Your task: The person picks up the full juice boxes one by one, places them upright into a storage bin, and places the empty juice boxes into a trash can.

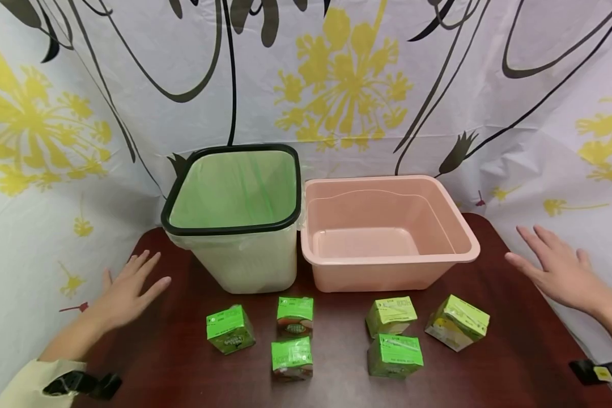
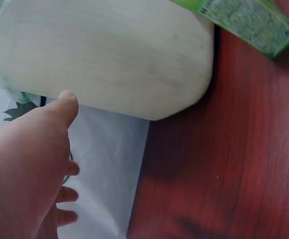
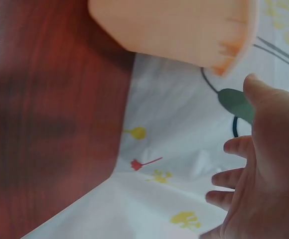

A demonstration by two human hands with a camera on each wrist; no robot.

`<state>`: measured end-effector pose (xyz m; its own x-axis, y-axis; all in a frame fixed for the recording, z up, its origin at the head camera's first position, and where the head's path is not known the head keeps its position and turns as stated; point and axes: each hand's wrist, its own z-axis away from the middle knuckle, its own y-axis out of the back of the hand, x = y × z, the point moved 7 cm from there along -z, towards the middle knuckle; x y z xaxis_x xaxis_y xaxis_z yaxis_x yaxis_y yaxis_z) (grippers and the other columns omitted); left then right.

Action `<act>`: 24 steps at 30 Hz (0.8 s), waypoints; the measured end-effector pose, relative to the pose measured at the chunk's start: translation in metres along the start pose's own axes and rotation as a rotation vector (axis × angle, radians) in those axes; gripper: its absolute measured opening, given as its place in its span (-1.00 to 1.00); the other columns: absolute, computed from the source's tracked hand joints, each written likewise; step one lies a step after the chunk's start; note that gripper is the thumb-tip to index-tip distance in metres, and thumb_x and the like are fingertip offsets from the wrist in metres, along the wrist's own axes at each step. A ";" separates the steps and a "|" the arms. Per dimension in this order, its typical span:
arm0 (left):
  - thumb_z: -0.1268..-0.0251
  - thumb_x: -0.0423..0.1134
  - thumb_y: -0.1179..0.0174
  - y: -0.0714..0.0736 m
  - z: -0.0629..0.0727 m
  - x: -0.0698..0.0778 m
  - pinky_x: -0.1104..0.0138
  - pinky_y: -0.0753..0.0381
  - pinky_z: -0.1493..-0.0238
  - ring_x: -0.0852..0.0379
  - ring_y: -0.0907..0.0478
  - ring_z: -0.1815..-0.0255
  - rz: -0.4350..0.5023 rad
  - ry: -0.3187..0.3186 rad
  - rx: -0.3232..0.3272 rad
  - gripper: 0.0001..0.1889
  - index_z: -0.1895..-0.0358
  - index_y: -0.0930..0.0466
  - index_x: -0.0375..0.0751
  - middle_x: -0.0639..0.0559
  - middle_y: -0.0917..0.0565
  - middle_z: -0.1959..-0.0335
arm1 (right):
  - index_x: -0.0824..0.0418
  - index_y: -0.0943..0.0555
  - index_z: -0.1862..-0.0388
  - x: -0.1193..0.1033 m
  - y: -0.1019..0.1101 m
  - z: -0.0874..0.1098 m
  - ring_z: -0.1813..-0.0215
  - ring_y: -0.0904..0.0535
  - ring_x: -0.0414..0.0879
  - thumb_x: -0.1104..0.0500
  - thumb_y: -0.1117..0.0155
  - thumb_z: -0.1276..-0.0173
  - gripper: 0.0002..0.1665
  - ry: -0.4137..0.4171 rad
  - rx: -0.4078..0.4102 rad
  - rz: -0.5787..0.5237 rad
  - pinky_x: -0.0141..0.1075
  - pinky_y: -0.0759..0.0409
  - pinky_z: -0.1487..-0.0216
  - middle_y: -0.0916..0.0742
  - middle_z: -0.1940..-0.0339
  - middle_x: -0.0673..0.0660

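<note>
My left hand (image 1: pixel 127 293) hovers at the table's left edge, fingers spread and holding nothing. Nearest to it stands a pale bin (image 1: pixel 255 260) with a black rim and green-looking inside. Out past the right edge is my right hand (image 1: pixel 566 272), fingers also spread and nothing held. A pink plastic basin (image 1: pixel 372 276) stands beside the bin, nearer that hand. In front of the bin are three green boxes, one at left (image 1: pixel 230 328), one behind (image 1: pixel 294 316) and one in front (image 1: pixel 292 358). Before the basin sit a yellow-green box (image 1: pixel 390 315), a tilted yellow-green box (image 1: pixel 458 322) and a green box (image 1: pixel 395 356).
The dark red wooden table (image 1: pixel 347 391) carries everything. White cloth (image 1: pixel 265 73) with yellow flowers and grey stems hangs behind and at both sides. Bin and basin stand close together near the back edge. Each wrist wears a black strap device.
</note>
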<state>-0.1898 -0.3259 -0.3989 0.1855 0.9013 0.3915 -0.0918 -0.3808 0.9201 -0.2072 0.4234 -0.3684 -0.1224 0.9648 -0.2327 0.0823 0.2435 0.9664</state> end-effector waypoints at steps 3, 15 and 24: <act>-0.61 0.04 -0.03 0.005 0.006 0.006 -0.51 0.04 -0.30 -0.55 -0.11 -0.46 0.014 -0.038 0.011 -0.32 -0.52 -0.21 -0.40 -0.52 -0.17 -0.50 | 0.55 0.02 -0.57 -0.009 0.010 -0.008 -0.47 0.02 0.65 0.00 0.01 -0.67 -0.17 0.047 0.004 -0.094 0.54 0.14 -0.34 -0.16 -0.43 0.73; -0.52 -0.25 -0.19 0.000 0.029 0.051 0.70 -0.22 -0.16 0.45 -0.38 -0.28 0.247 -0.242 0.093 -0.56 -0.40 -0.47 -0.11 -0.08 -0.58 -0.29 | 0.59 -0.10 -0.51 -0.034 0.020 -0.034 0.05 -0.58 -0.48 0.14 0.11 -0.71 -0.35 0.042 -0.156 -0.540 -0.47 -0.64 0.21 -0.66 -0.16 0.05; -0.49 -0.39 -0.17 -0.034 0.041 0.073 0.34 -0.61 -0.09 0.22 -0.56 -0.21 0.467 -0.320 0.036 -0.46 -0.47 -0.36 -0.05 0.02 -0.59 -0.26 | 0.57 -0.14 -0.40 -0.041 -0.002 -0.052 0.12 -0.69 -0.32 0.07 0.17 -0.73 -0.40 -0.085 -0.303 -0.867 -0.23 -0.75 0.15 -0.67 0.15 -0.20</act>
<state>-0.1334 -0.2558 -0.4015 0.4208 0.5304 0.7359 -0.2026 -0.7358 0.6462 -0.2538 0.3778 -0.3548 0.0539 0.4641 -0.8842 -0.2684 0.8596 0.4348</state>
